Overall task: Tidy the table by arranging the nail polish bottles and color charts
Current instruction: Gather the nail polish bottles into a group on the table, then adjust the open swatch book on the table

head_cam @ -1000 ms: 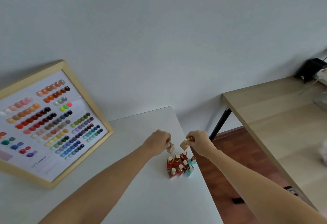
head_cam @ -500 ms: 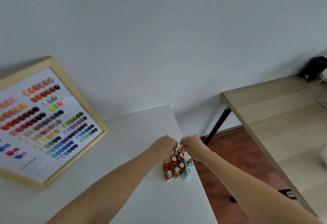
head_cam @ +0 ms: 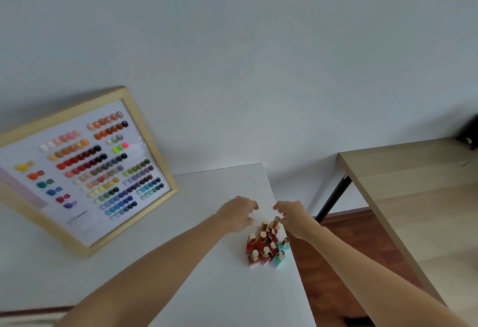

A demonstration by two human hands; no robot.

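Observation:
Several small nail polish bottles (head_cam: 266,245) with gold caps stand packed together near the right edge of the white table (head_cam: 212,282); most are red, two are light blue (head_cam: 280,259). My left hand (head_cam: 236,214) hovers just left of the cluster's far end, fingers apart and empty. My right hand (head_cam: 293,216) is just right of it, fingers apart, close to the rearmost bottle (head_cam: 275,223) but not gripping it. A wood-framed color chart (head_cam: 85,169) with rows of colored swatches leans against the wall at the left.
A second, light wooden table (head_cam: 413,187) with a black leg stands to the right across a gap of brown floor (head_cam: 344,257). A black object (head_cam: 469,132) sits at its far corner. The bottles stand very close to the white table's right edge.
Both hands held beige bottles above the cluster, lowered them onto its far end, and have now let go and opened. The view has shifted slightly.

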